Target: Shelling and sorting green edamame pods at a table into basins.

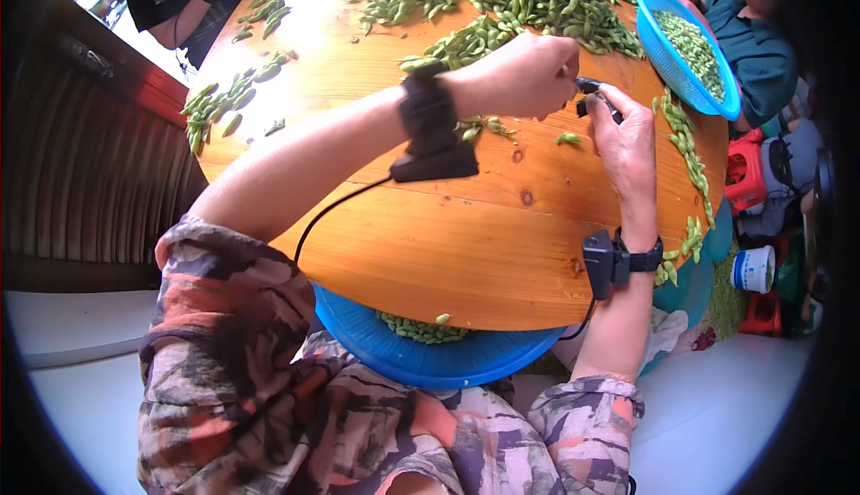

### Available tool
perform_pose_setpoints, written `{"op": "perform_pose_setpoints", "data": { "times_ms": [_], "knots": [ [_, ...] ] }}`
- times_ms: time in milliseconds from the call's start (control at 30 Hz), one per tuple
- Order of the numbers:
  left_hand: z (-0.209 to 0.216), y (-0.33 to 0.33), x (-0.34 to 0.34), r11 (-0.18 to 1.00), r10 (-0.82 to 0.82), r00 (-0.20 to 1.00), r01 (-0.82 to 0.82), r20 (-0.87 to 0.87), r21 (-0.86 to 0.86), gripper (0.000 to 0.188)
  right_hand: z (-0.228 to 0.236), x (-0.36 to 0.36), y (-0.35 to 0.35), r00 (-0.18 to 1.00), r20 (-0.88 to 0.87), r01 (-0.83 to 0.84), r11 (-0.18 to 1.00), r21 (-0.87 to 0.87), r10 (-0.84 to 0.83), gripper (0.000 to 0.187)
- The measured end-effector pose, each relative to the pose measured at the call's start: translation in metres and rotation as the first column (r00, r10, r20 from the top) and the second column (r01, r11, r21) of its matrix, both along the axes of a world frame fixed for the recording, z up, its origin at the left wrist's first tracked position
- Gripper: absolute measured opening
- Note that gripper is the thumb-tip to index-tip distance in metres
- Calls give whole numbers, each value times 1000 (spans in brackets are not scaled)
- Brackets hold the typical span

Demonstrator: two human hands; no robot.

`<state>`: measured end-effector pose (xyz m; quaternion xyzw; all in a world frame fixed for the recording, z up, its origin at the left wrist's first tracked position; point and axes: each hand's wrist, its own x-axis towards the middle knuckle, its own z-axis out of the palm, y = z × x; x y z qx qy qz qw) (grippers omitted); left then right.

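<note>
My left hand (537,72) is closed above the wooden table (430,244), its fingertips close to my right hand (627,132). What it holds, if anything, is hidden behind the fist. Between the thumb and fingers of my right hand is a small black tool (598,101), one end pointing toward my left hand; its exact kind does not show. A single green bean pod (569,138) lies on the wood just below the hands. Beyond them spreads a large heap of green pods (537,2). Below the near table edge, a blue basin (502,361) holds shelled green beans (421,329).
At the right, a blue colander (647,34) of shelled beans stands by the table edge. Loose pods (685,141) line that edge; others (224,105) lie at the left. Other people sit around the table. A white bucket (754,269) and red stools (745,168) stand at right.
</note>
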<state>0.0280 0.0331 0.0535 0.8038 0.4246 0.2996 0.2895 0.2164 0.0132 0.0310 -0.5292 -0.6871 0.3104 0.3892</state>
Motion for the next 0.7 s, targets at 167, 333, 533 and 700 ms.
{"op": "perform_pose_setpoints", "data": {
  "times_ms": [167,333,533,700],
  "knots": [
    [-7,-46,-20,926,68,897,107,438,-362,7,6,-12,-15,831,-512,-379,895,-235,218,27],
    [-24,-65,-21,857,334,685,64,648,-511,11,5,-24,-25,845,-487,-386,883,-268,222,26],
    [-36,-60,-29,820,378,620,121,688,-559,13,8,-29,-28,889,-379,-354,909,-220,255,24],
    [-44,-61,-33,776,400,626,158,670,-611,13,5,-28,-28,880,-356,-404,889,-214,314,23]
  ]
}}
